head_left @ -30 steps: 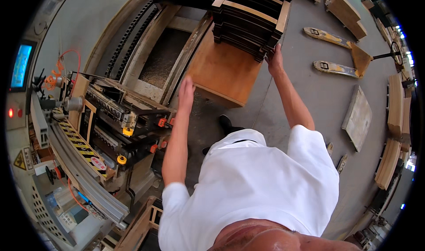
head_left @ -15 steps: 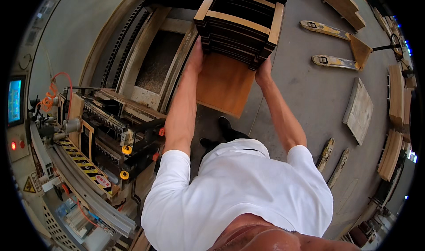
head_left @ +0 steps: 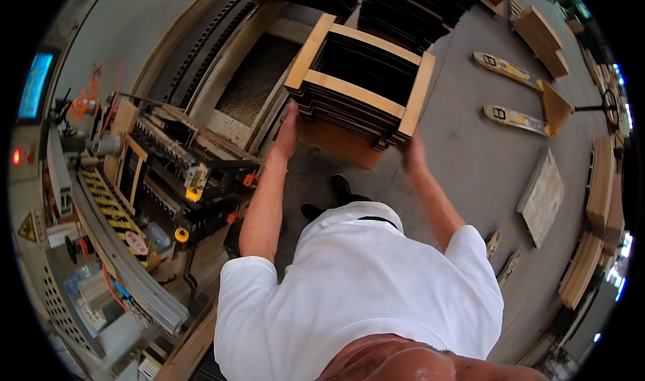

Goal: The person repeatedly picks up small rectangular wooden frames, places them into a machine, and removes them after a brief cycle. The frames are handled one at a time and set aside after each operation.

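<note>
White shirt nearest, filling the lower middle of the view; dark shoe beyond its hem, on grey floor. Both hands out in front, well apart, one per side of a stack of rectangular wooden frames. Left hand: partly open, flattened along the near left corner, fingers pointing away, gripping from the side. Right hand: blurred, at the near right corner; fingers mostly hidden, exact spread cannot be told; stack held between the two. Frame stack: pale wood on top, dark sides, open centre, positioned over a brown board; contact between them cannot be told. Left of the left forearm: machine with yellow knobs, a black-and-yellow striped strip and a curved metal rail. Farther along that side: orange coiled hose, lit blue screen, and a rectangular trough containing wood chips. Behind the held frames, a dark stack. Right side, across the floor: pale flat panel, yellow pallet truck, stacked boards near the rim.
</note>
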### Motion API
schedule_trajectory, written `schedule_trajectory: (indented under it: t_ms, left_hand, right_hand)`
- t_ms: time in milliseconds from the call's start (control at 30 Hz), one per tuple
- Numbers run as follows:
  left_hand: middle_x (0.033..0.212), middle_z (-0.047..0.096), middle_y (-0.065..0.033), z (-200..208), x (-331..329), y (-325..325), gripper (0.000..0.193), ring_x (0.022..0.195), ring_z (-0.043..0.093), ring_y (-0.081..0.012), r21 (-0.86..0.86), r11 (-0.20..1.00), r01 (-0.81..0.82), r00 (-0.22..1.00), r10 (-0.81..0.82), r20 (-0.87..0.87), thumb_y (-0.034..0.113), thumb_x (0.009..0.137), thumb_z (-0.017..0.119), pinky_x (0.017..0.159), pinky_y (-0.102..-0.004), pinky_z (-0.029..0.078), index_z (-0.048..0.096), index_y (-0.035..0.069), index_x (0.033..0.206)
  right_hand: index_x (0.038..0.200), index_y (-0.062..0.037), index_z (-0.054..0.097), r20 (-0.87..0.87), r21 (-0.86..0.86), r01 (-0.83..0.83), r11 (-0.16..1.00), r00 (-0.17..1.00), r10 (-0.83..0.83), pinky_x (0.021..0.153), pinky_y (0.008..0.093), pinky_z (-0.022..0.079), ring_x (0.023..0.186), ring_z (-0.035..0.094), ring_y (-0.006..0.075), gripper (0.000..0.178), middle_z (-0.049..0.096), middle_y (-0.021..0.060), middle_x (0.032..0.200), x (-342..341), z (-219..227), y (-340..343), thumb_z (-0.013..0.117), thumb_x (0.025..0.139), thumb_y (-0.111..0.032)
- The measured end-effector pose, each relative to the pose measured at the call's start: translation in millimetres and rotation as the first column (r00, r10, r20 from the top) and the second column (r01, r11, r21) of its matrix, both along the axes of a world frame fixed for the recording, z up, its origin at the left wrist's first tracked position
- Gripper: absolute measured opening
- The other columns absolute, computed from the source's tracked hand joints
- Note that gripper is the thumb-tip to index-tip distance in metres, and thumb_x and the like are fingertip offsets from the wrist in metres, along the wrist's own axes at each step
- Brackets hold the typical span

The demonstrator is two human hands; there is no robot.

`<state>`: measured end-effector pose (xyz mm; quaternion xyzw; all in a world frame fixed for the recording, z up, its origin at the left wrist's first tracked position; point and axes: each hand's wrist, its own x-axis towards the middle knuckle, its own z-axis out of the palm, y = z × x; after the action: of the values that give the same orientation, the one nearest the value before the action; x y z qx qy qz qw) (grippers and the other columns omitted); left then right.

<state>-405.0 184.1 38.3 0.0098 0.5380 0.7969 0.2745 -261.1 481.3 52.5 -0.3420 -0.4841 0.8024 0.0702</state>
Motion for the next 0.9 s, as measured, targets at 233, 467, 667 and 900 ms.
schedule_trajectory:
  t_ms: [233, 467, 667, 900]
  left_hand:
    - [0.142, 0.046, -0.0161, 25.8, 78.6, -96.3, 0.074, 0.131, 0.046, -0.0282, -0.113, 0.920, -0.375, 0.919, 0.384, 0.084, 0.059, 0.101, 0.027, 0.107, -0.0407, 0.038, 0.035, -0.001, 0.144]
    - [0.112, 0.066, -0.0118, 53.6, 148.5, -214.0, 0.054, 0.100, 0.065, -0.0212, 0.018, 0.710, -0.704, 0.711, 0.704, 0.010, 0.047, 0.101, 0.045, 0.084, -0.0337, 0.053, 0.055, -0.001, 0.125]
    - [0.104, 0.068, -0.0089, 62.5, 121.8, -340.5, 0.034, 0.090, 0.067, -0.0183, 0.056, 0.233, -0.971, 0.232, 0.972, -0.026, 0.032, 0.101, 0.052, 0.075, -0.0316, 0.058, 0.060, 0.002, 0.115]
    - [0.153, 0.021, -0.0214, 52.5, 28.1, -456.0, 0.074, 0.139, 0.030, -0.0385, 0.288, 0.071, -0.955, 0.168, 0.931, 0.325, 0.034, 0.098, 0.055, 0.107, -0.0465, 0.045, 0.012, 0.004, 0.152]
  right_hand:
    - [0.107, -0.0035, 0.063, -0.277, 0.930, 0.113, 0.349, 0.841, 0.464, 0.089, 0.0308, 0.046, 0.109, 0.059, 0.0193, 0.023, 0.063, 0.0085, 0.122, -26.8, 211.0, -29.9, 0.068, 0.091, -0.020]
    - [0.097, -0.0056, 0.063, 0.228, 0.964, -0.111, -0.242, 0.813, 0.535, 0.078, 0.0405, 0.050, 0.092, 0.063, 0.0336, 0.016, 0.065, 0.0139, 0.090, -53.8, 201.9, -89.2, 0.066, 0.082, -0.011]
    - [0.108, -0.0045, 0.065, 0.028, 0.980, -0.145, 0.137, 0.782, 0.623, 0.077, 0.0273, 0.049, 0.085, 0.061, 0.0129, 0.022, 0.067, 0.0054, 0.091, -49.5, 221.5, -139.6, 0.069, 0.087, -0.007]
    - [0.097, -0.0046, 0.064, -0.068, 0.997, 0.048, 0.055, 0.335, 0.940, 0.081, 0.0342, 0.051, 0.093, 0.063, 0.0261, 0.022, 0.068, 0.0092, 0.100, -71.5, 236.5, -284.1, 0.070, 0.077, 0.004]
